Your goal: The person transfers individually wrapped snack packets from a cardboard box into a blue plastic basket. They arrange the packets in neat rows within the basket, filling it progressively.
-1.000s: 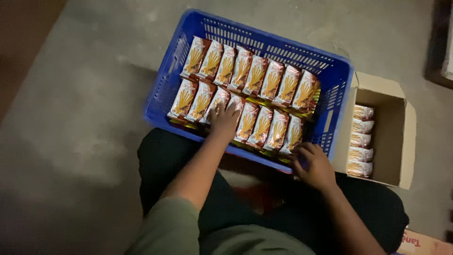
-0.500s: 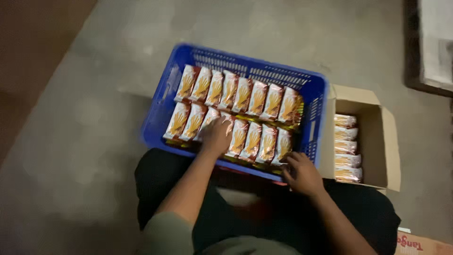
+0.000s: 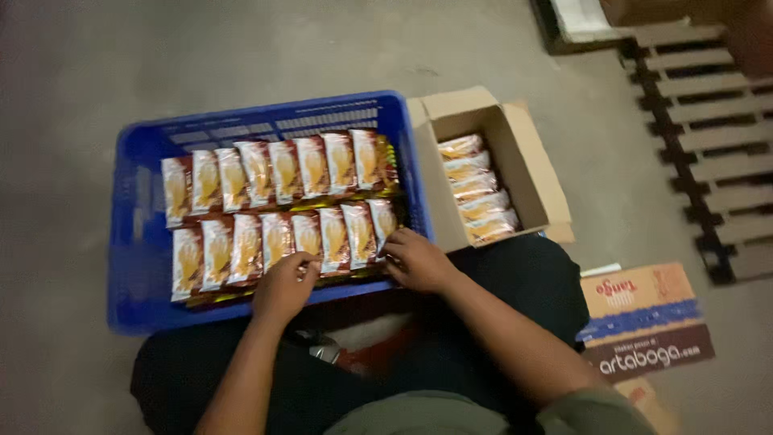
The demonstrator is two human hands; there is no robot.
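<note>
Floor (image 3: 241,56): bare grey concrete, dim; everything here sits on it, and the person sits on it too, dark trousers around the near side of the crate.
Pallet (image 3: 708,137): dark wooden slats at two o'clock, well apart from the work.
Crate (image 3: 137,242): blue plastic, slotted walls, long axis running nine to three, just in front of the person's lap.
Open carton (image 3: 515,137): brown cardboard at one o'clock, flaps up, touching the crate's right wall; a short stack of the same packets (image 3: 479,189) lies inside.
Printed box (image 3: 644,318): a flatter carton at four o'clock beside the person's right leg.
Packet rows (image 3: 278,169): orange-and-white snack packets fill the crate in two rows; each packet's long axis points twelve to six, so the rows themselves run nine to three.
Near row (image 3: 241,250): this is where both hands are; it lies at twelve o'clock from them, just past the fingertips.
Left hand (image 3: 282,286): fingers curled down onto the bottom edge of a packet near the row's middle, touching it; I cannot tell whether it pinches or only presses.
Right hand (image 3: 415,258): at the row's three o'clock end, fingertips on the last packet (image 3: 381,225) by the crate's right wall, loosely bent, not clenched.
Nearer hand: the right is closer to the carton; the left is closer to the row's centre.
</note>
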